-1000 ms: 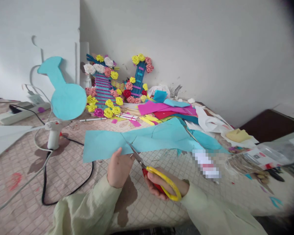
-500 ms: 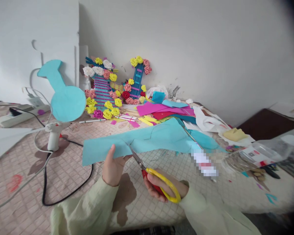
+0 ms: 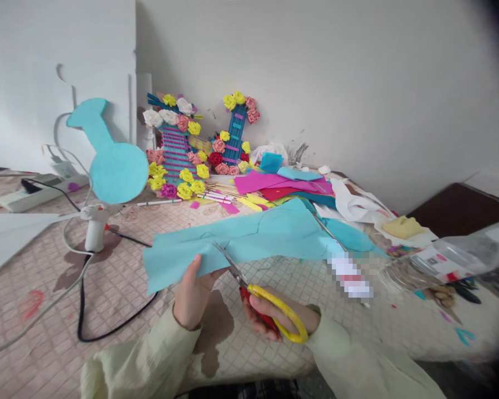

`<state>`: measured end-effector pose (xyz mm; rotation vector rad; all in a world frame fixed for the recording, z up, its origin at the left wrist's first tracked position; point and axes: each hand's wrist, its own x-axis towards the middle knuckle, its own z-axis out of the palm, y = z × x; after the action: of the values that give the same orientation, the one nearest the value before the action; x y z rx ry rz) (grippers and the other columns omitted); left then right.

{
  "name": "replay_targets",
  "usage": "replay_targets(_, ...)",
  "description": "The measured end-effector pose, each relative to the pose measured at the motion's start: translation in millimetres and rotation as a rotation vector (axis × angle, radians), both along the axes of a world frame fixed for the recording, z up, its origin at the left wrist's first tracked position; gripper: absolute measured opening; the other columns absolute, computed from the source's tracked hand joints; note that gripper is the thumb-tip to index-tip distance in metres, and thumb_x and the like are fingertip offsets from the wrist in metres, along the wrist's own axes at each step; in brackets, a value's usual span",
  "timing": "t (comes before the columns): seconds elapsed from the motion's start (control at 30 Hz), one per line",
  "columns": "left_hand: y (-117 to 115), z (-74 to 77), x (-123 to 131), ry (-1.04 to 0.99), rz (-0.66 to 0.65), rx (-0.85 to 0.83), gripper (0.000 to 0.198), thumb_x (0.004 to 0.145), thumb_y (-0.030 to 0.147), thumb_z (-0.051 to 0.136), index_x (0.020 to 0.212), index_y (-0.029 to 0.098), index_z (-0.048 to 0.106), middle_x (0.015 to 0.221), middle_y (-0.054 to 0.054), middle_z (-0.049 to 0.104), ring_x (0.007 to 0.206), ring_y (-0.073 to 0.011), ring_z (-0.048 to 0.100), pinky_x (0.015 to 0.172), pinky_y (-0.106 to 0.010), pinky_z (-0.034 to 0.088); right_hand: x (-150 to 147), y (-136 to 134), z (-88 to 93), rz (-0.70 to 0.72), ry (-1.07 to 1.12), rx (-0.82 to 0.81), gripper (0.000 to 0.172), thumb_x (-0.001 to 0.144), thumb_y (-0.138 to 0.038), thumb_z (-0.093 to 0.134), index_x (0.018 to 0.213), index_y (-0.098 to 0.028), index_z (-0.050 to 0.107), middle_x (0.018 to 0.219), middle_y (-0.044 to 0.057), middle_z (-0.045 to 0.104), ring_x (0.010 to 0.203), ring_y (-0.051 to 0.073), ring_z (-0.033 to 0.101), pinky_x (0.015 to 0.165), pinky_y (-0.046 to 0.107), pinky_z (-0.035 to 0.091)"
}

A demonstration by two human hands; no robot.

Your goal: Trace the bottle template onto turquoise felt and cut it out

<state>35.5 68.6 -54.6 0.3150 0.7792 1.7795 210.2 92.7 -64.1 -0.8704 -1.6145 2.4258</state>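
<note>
My left hand [image 3: 194,295] grips the near edge of a long light-blue paper sheet [image 3: 270,233], thumb on top and fingers underneath. Dark drawn lines run across the sheet. In my right hand [image 3: 266,316] are scissors [image 3: 280,307] with yellow and red handles. Their blades reach into the paper just right of my left thumb, and a cut shows around the tips. The sheet's left end hangs over the table, and its right part lies near a thin stick.
A white glue gun [image 3: 95,227] stands at left before a blue cut-out shape [image 3: 118,172]. Flower-covered paper decorations [image 3: 177,149] lean at the wall. Coloured paper [image 3: 283,183] is piled behind the sheet. A clear plastic bottle [image 3: 444,257] lies at right; a black cable [image 3: 81,316] loops at left.
The scissor blades sit slightly deeper in the paper. The sheet's left end has dipped and bent toward me. The whole view has shifted slightly.
</note>
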Motion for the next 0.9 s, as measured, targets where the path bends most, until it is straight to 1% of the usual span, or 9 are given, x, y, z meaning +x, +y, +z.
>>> replay_targets(0.1,-4.4,-2.7,-0.1,-0.002,-0.015,-0.011,0.023,0.072,0.032,0.058,0.091,0.020,0.065,0.093,-0.005,0.068,0.097,-0.0276,0.057,0.072,-0.041,0.050,-1.2,-0.7,3.4,0.023,0.006,0.022,0.046,0.078,-0.060,0.043,0.070,-0.015,0.045,0.053,-0.005,0.044,0.034,0.002,0.035,0.028,0.012,0.025)
replay_targets(0.2,-10.7,-5.2,-2.2,-0.013,-0.077,-0.018,0.021,0.070,0.034,0.059,0.075,0.015,0.067,0.078,-0.008,0.069,0.091,-0.0287,0.059,0.076,-0.043,0.049,-1.1,-1.5,6.0,0.041,0.009,0.061,0.047,0.079,-0.059,0.041,0.067,-0.015,0.044,0.052,-0.005,0.042,0.035,0.002,0.035,0.029,0.012,0.025)
replay_targets(0.27,-14.9,-4.9,-2.8,-0.017,-0.083,-0.041,0.022,0.069,0.035,0.060,0.067,0.014,0.066,0.070,-0.009,0.068,0.087,-0.0291,0.060,0.078,-0.045,0.048,-0.3,-1.7,6.5,0.047,0.010,0.070,0.046,0.080,-0.059,0.041,0.067,-0.015,0.044,0.052,-0.005,0.042,0.035,0.002,0.035,0.029,0.012,0.025)
replay_targets(0.33,-17.8,-2.1,-1.3,-0.030,-0.025,-0.045,0.017,0.070,0.032,0.059,0.071,0.016,0.066,0.072,-0.007,0.068,0.089,-0.0280,0.059,0.082,-0.047,0.046,0.6,-1.6,6.5,0.057,0.003,0.070,0.046,0.080,-0.059,0.041,0.067,-0.015,0.044,0.053,-0.005,0.042,0.036,0.002,0.036,0.030,0.012,0.026)
replay_targets(0.43,-19.5,5.6,3.8,-0.072,0.053,-0.011,0.017,0.074,0.027,0.055,0.088,0.022,0.064,0.087,-0.003,0.068,0.105,-0.0244,0.053,0.092,-0.046,0.040,1.1,-1.3,6.9,0.074,-0.012,0.077,0.045,0.080,-0.058,0.041,0.068,-0.015,0.044,0.053,-0.005,0.043,0.036,0.002,0.036,0.030,0.013,0.027)
replay_targets(0.5,-19.6,10.4,6.6,-0.084,0.060,0.012,0.022,0.078,0.026,0.051,0.097,0.024,0.062,0.097,-0.003,0.067,0.111,-0.0227,0.049,0.095,-0.043,0.038,0.9,-1.3,7.8,0.084,-0.022,0.087,0.046,0.081,-0.059,0.040,0.067,-0.015,0.044,0.052,-0.005,0.043,0.036,0.002,0.036,0.030,0.013,0.026)
replay_targets(0.57,-19.7,13.0,7.4,-0.091,0.057,0.031,0.025,0.080,0.026,0.049,0.102,0.024,0.060,0.102,-0.002,0.066,0.113,-0.0218,0.047,0.096,-0.040,0.038,0.5,-1.6,8.8,0.089,-0.035,0.097,0.047,0.081,-0.059,0.039,0.065,-0.015,0.045,0.050,-0.005,0.042,0.035,0.002,0.036,0.030,0.013,0.026)
replay_targets(0.73,-19.0,10.7,3.3,-0.181,0.033,0.066,0.029,0.079,0.025,0.052,0.108,0.026,0.058,0.107,-0.001,0.064,0.112,-0.0207,0.048,0.093,-0.035,0.041,-0.6,-3.5,9.8,0.063,-0.055,0.094,0.047,0.080,-0.060,0.039,0.067,-0.015,0.045,0.051,-0.004,0.043,0.035,0.003,0.035,0.029,0.013,0.025)
replay_targets(0.9,-16.1,5.0,1.1,-0.196,0.053,0.029,0.024,0.080,0.025,0.052,0.103,0.024,0.061,0.107,-0.001,0.064,0.111,-0.0198,0.049,0.090,-0.033,0.043,-1.3,-5.3,9.6,0.055,-0.076,0.079,0.048,0.078,-0.061,0.041,0.066,-0.015,0.044,0.050,-0.005,0.043,0.033,0.003,0.035,0.028,0.013,0.025)
